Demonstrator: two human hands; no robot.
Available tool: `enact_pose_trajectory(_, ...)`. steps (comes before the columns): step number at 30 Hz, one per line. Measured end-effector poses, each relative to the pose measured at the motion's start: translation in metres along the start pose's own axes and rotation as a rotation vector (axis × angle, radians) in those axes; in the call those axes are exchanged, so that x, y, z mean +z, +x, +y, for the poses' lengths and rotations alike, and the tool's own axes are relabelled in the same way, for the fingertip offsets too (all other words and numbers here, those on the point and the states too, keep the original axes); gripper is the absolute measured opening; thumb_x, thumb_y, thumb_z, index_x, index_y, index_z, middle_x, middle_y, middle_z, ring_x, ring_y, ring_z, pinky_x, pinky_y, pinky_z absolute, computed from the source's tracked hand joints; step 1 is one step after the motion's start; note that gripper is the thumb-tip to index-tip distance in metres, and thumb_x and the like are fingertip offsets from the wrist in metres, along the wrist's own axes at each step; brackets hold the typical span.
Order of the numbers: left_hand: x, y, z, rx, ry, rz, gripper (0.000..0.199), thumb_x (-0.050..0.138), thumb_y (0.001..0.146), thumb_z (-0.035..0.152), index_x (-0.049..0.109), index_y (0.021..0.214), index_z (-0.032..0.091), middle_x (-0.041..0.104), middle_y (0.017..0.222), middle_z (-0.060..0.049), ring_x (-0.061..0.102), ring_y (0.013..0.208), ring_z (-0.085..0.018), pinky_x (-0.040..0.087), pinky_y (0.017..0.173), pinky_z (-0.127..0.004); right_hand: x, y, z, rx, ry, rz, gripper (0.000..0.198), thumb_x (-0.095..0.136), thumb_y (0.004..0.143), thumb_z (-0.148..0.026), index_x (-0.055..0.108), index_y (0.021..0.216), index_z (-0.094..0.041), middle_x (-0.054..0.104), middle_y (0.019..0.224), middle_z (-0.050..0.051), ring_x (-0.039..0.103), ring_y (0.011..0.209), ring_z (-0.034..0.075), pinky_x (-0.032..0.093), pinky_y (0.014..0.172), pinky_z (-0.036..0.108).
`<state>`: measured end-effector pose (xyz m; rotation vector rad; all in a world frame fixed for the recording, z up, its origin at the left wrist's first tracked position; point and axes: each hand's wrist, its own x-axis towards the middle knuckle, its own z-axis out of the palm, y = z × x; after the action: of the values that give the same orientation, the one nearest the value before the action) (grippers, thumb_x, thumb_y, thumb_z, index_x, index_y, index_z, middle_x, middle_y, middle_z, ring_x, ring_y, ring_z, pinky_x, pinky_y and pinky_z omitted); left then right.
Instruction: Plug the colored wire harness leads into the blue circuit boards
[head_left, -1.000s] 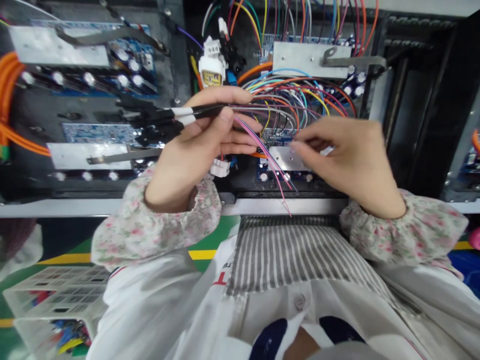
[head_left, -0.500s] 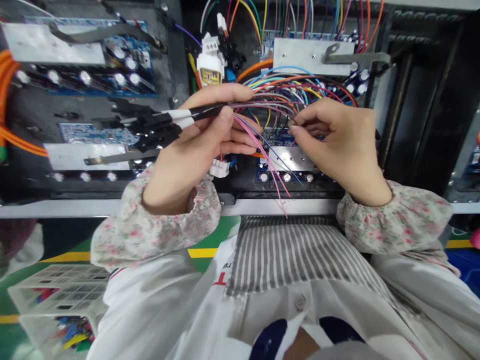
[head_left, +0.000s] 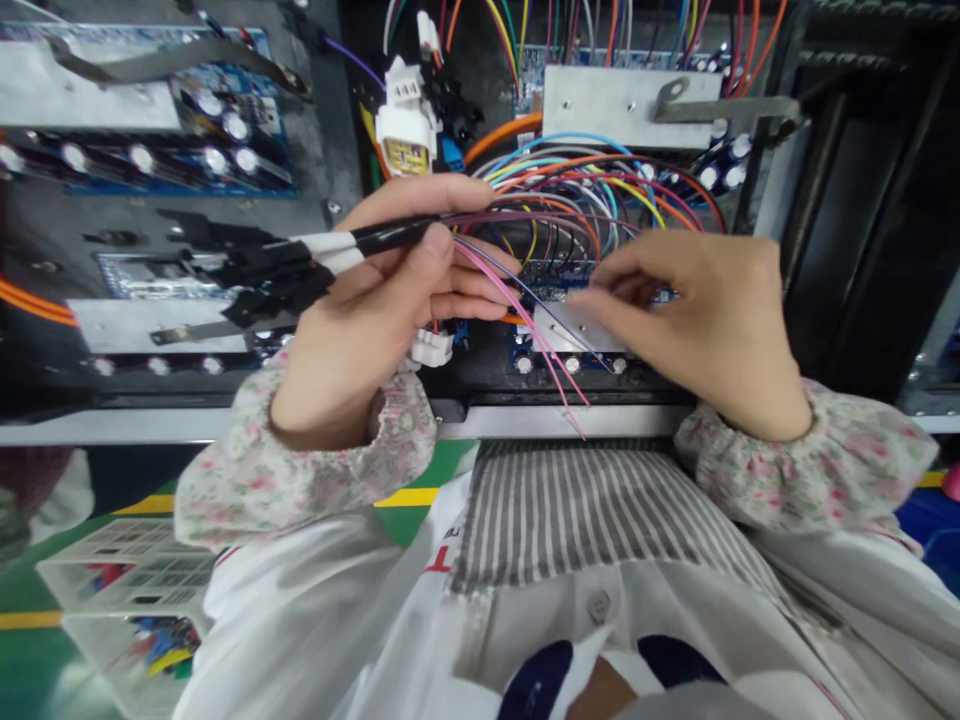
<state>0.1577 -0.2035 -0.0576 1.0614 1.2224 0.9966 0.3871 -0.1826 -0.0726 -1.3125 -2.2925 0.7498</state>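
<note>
My left hand [head_left: 397,275] is closed around a wire harness [head_left: 397,236] wrapped in black tape, its thumb pressing the bundle against the fingers. White labels [head_left: 334,250] and black taped ends [head_left: 240,262] stick out left of that hand. Several pink wires [head_left: 525,315] and a dark blue wire [head_left: 555,318] hang loose from under the thumb, down to the right. Other coloured wires [head_left: 600,165] arch rightward behind the hands. My right hand [head_left: 690,310], slightly blurred, hovers right of the loose wires, with thumb and forefinger a little apart and nothing visible between them.
Blue circuit boards with metal plates [head_left: 630,105] and capacitors lie in the black frame, also at left [head_left: 82,85]. A white connector [head_left: 405,125] stands behind my left hand. A metal rail [head_left: 570,422] runs along the front. White baskets [head_left: 131,600] stand lower left.
My right hand has moved down and slightly right, away from the wire ends where its fingertips were pinched together. My left hand still grips the harness, shifted slightly left in view.
</note>
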Motion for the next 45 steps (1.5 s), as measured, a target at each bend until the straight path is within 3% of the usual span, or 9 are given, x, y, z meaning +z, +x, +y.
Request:
enact_pose_trajectory(4,0.000,-0.001,0.001,-0.021,-0.028,0.009,0.022,0.070,0.093,0.041,0.070,0.109,0.026,0.078,0.092,0.000,0.078,0.081,-0.017,0.067,0.075,-0.026,-0.014,-0.015,-0.004,-0.093,-0.010,-0.116,0.016,0.060,0.094,-0.031,0.068,0.081,-0.025,0.071,0.076,0.001,0.067,0.070,0.020,0.049,0.065,0.033)
enact_pose_trajectory(8,0.000,-0.002,0.001,-0.022,-0.051,0.002,0.022,0.071,0.092,0.040,0.071,0.109,0.027,0.077,0.091,-0.001,0.078,0.081,-0.018,0.067,0.076,-0.028,-0.020,-0.016,-0.001,0.032,0.004,0.165,0.009,0.066,0.090,-0.018,0.068,0.085,-0.026,0.072,0.078,-0.002,0.068,0.067,0.016,0.053,0.067,0.031)
enact_pose_trajectory(10,-0.001,-0.001,0.000,-0.022,-0.042,-0.001,0.022,0.071,0.091,0.041,0.071,0.109,0.028,0.077,0.091,-0.001,0.078,0.081,-0.018,0.067,0.074,-0.027,-0.017,-0.013,0.004,0.049,0.025,0.201,0.012,0.068,0.086,-0.015,0.068,0.085,-0.027,0.073,0.078,-0.003,0.069,0.067,0.016,0.055,0.067,0.031)
enact_pose_trajectory(25,-0.002,-0.002,0.004,-0.045,-0.039,-0.024,0.021,0.064,0.097,0.038,0.071,0.114,0.027,0.080,0.093,0.001,0.078,0.081,-0.015,0.067,0.072,-0.023,-0.006,-0.004,0.015,0.022,0.040,0.038,0.014,0.064,0.086,-0.011,0.070,0.085,-0.023,0.074,0.080,-0.001,0.070,0.072,0.019,0.051,0.067,0.032)
enact_pose_trajectory(28,-0.004,-0.001,0.001,-0.018,-0.050,-0.056,0.019,0.063,0.098,0.035,0.070,0.114,0.028,0.080,0.095,0.004,0.077,0.083,-0.014,0.068,0.074,-0.023,-0.009,-0.004,0.012,0.051,0.008,0.016,0.007,0.068,0.089,-0.020,0.070,0.082,-0.022,0.073,0.078,0.001,0.069,0.071,0.020,0.048,0.067,0.033)
enact_pose_trajectory(31,-0.004,0.000,0.001,-0.002,-0.030,-0.050,0.019,0.061,0.099,0.029,0.068,0.116,0.026,0.079,0.094,0.006,0.077,0.083,-0.014,0.068,0.076,-0.022,-0.013,-0.006,0.002,0.037,0.011,-0.007,0.015,0.069,0.092,-0.034,0.070,0.082,-0.023,0.073,0.078,0.002,0.069,0.073,0.021,0.049,0.069,0.034)
enact_pose_trajectory(34,-0.002,0.000,-0.001,0.010,-0.034,-0.031,0.018,0.062,0.099,0.030,0.067,0.115,0.023,0.079,0.093,0.006,0.077,0.085,-0.014,0.067,0.078,-0.022,-0.015,-0.008,-0.009,-0.056,0.042,-0.094,0.011,0.066,0.093,-0.027,0.070,0.083,-0.023,0.073,0.080,0.001,0.069,0.074,0.020,0.051,0.069,0.033)
enact_pose_trajectory(39,-0.003,0.003,-0.007,0.068,-0.033,-0.042,0.020,0.066,0.095,0.037,0.066,0.112,0.025,0.075,0.093,0.002,0.077,0.081,-0.016,0.067,0.075,-0.027,-0.011,-0.004,-0.012,0.014,0.046,0.159,0.009,0.063,0.093,-0.019,0.068,0.089,-0.025,0.073,0.085,-0.001,0.070,0.077,0.016,0.056,0.077,0.030)
enact_pose_trajectory(45,-0.004,0.003,-0.008,0.052,0.002,-0.065,0.020,0.058,0.098,0.034,0.061,0.116,0.026,0.074,0.094,-0.003,0.077,0.082,-0.019,0.065,0.077,-0.034,0.008,0.006,0.003,-0.032,0.038,0.134,0.008,0.063,0.090,-0.016,0.066,0.088,-0.023,0.073,0.082,-0.001,0.070,0.074,0.017,0.056,0.071,0.030)
